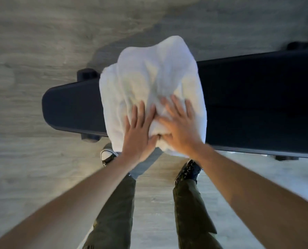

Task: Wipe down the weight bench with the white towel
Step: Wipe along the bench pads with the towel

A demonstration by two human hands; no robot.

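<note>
A black padded weight bench (253,105) runs left to right across the view, its rounded end at the left. A bunched white towel (149,83) lies across the pad, hanging over both the far and near edges. My left hand (140,130) presses flat on the towel's near part with fingers spread. My right hand (180,126) presses beside it, fingers spread, thumb tucked into a fold. The two hands almost touch.
The bench stands on a grey wood-look floor (33,51). Black bench feet show at the left end (86,75) and under the near edge (90,137). My legs and two dark shoes (189,170) stand close to the bench's near side.
</note>
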